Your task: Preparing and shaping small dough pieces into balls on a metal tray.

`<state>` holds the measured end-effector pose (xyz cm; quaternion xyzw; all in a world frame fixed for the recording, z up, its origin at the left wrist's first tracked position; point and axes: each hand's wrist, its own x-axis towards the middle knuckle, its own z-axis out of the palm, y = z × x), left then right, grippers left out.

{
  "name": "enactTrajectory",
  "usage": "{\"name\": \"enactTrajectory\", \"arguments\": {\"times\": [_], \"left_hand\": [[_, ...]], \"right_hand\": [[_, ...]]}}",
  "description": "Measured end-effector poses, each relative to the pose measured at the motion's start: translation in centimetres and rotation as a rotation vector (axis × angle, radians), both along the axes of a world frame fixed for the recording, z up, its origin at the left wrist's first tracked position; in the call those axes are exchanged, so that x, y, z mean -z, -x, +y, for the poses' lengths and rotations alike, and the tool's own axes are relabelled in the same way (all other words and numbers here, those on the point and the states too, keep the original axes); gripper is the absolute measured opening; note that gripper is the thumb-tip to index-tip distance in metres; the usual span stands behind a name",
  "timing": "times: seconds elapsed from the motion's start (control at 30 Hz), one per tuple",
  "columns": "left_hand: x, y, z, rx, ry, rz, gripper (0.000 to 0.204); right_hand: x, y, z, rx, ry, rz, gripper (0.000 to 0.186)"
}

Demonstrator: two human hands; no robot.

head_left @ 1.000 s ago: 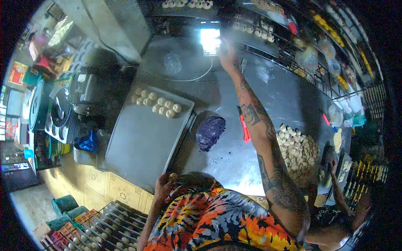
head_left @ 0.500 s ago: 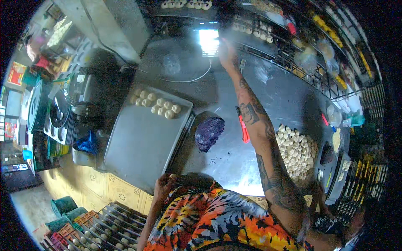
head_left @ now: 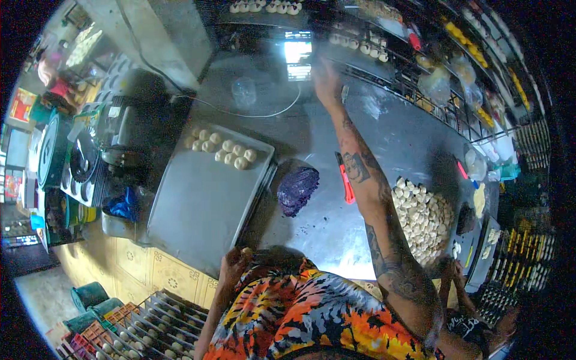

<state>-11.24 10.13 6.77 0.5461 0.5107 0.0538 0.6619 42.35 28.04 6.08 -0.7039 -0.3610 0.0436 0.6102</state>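
Observation:
My right hand (head_left: 328, 81) is stretched far across the table, close beside a lit phone or tablet screen (head_left: 298, 57). Motion smears its fingers, and I see nothing held in it. At the near corner of a metal tray (head_left: 192, 207), my left hand (head_left: 237, 263) is curled closed by my body; what its fingers hold, if anything, is hidden. Pale dough balls (head_left: 228, 150) sit in rows at the tray's far end. A mound of purple filling (head_left: 298, 191) lies right of the tray. Below my right forearm lies a red-handled cutter (head_left: 346, 180).
Many cut dough pieces (head_left: 422, 222) are heaped at the right, with another person's hand (head_left: 454, 270) beside them. A white cable (head_left: 264, 115) runs to the screen. Racks of filled trays (head_left: 360, 45) stand behind, and another rack (head_left: 150, 330) stands lower left.
My right hand has drawn slightly back from the screen's edge, and the display has changed. The other person's hand has come up beside the dough pieces. My left hand stays by the tray.

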Motion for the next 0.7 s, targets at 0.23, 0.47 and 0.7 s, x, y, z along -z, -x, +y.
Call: {"name": "enactTrajectory", "arguments": {"times": [0.23,0.47,0.7], "left_hand": [[-1.0,-3.1,-2.7,-0.235,0.044,-0.216,0.027],[1.0,-4.7,-3.8,-0.020,0.037,-0.288,0.022],[2.7,-6.3,-2.7,0.140,0.020,-0.350,0.019]], "right_hand": [[9.4,4.2,-13.5,-0.190,0.313,-0.075,0.024],[10.1,14.3,-22.4,-0.312,0.299,-0.105,0.030],[9.9,14.2,-23.4,-0.225,0.369,-0.178,0.036]]}}
